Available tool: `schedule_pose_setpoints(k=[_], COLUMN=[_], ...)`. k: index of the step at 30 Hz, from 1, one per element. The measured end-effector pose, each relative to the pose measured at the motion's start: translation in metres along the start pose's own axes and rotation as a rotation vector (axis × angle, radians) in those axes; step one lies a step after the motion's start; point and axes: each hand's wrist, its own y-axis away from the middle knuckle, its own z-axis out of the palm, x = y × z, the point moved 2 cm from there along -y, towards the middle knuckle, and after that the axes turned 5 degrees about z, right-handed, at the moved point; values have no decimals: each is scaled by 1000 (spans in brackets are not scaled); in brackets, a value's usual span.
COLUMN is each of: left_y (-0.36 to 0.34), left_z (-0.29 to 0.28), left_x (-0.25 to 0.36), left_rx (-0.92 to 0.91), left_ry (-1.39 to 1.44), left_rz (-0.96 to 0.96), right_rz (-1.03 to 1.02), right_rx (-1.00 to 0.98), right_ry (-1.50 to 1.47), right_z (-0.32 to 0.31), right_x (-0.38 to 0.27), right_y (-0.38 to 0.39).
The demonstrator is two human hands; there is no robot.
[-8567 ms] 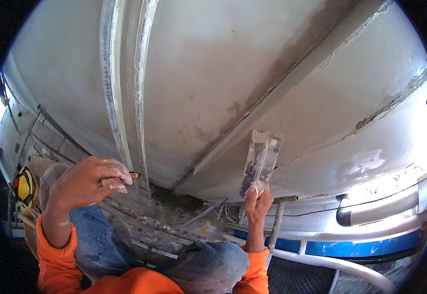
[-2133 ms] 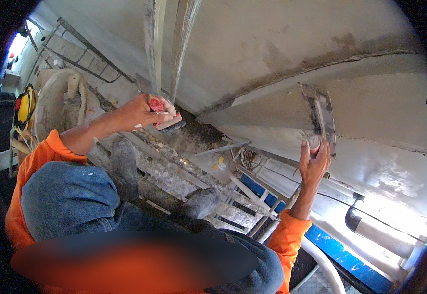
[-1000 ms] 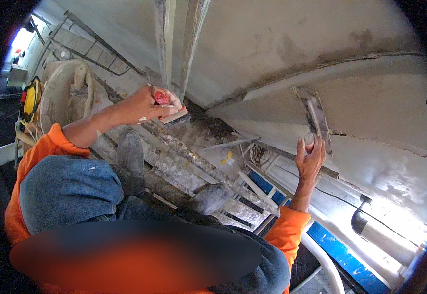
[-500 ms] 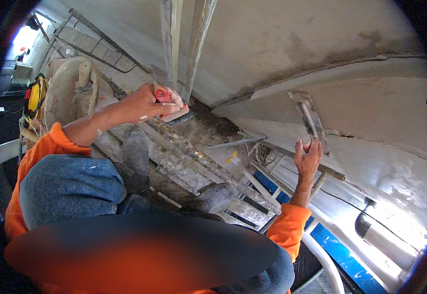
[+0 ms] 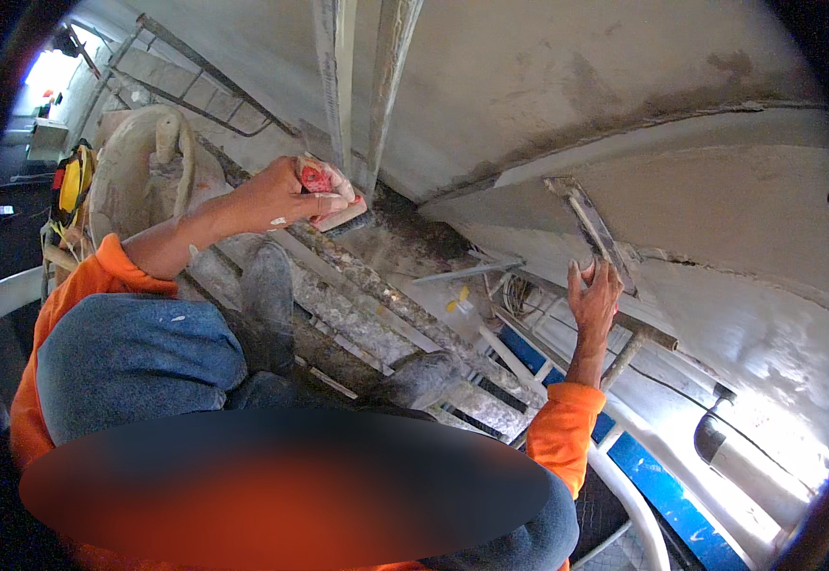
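Observation:
My left hand (image 5: 286,195) is closed round a red-handled tool (image 5: 341,217) with a pale, flat edge; its exact kind is partly hidden by my fingers. Plaster smears mark the hand. On the right, my right hand (image 5: 593,297) grips a plastering trowel (image 5: 586,219). The trowel's long, narrow blade lies along the pale wall (image 5: 729,176), pointing up and away from me. My fingers cover its handle.
A plaster-crusted tub (image 5: 138,176) stands at the left, beside a yellow-and-black object (image 5: 72,186). Splattered planks (image 5: 386,309) lie under my legs. Two upright metal bars (image 5: 386,86) rise ahead. At the right are white railings (image 5: 631,485) and a dark pipe (image 5: 711,430).
My right hand and the trowel have shifted slightly left along the wall, and the blade is tilted a little more. My left hand keeps its hold almost unmoved.

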Motion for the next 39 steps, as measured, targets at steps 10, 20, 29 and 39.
schedule_pose_setpoints(k=[10,20,29,39], left_y=[0,17,17,25], left_z=[4,2,5,3], left_x=[-14,-19,-12,-23], left_rx=[38,114,110,121], left_ry=[49,-2,-48,-91], left_rz=[5,-73,-60,-31], right_rz=[-29,-56,2,-16], right_rx=[137,33,25,-46], right_ry=[-28,6,-6,21], right_z=[-9,48,47,72], right_x=[-15,14,0,18], right_y=[-12,14,-2,17])
